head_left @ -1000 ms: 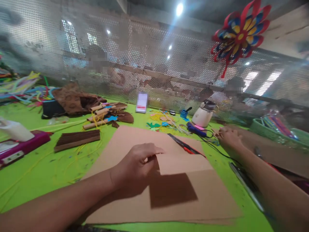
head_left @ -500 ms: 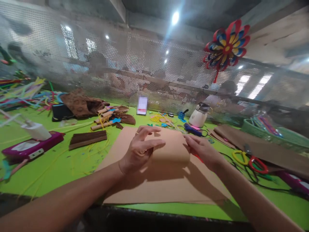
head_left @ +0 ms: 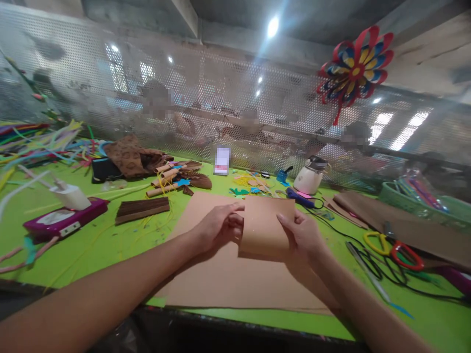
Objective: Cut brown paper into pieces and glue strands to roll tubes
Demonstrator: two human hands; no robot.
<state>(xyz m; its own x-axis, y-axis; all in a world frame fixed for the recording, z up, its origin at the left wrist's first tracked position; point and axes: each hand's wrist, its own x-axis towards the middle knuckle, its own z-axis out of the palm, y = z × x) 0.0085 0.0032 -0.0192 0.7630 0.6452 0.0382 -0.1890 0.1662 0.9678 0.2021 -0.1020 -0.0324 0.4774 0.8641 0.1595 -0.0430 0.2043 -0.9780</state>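
Observation:
A folded piece of tan paper is held up between my two hands, its lower edge curved over. My right hand grips its right side, thumb on the front face. At its left edge my left hand has its fingers curled around the paper, partly hidden behind it. Beneath lies a large flat tan sheet on the green table, with shadows of the hands on it.
Scissors, a silver pen and a black cord lie right, by brown paper. A purple power strip and pleated brown paper are left. Behind stand a glue gun, a white jug and a phone.
The folded paper has been lifted and turned more upright. My left hand has moved from over its front to its left edge, while my right thumb now lies across the front.

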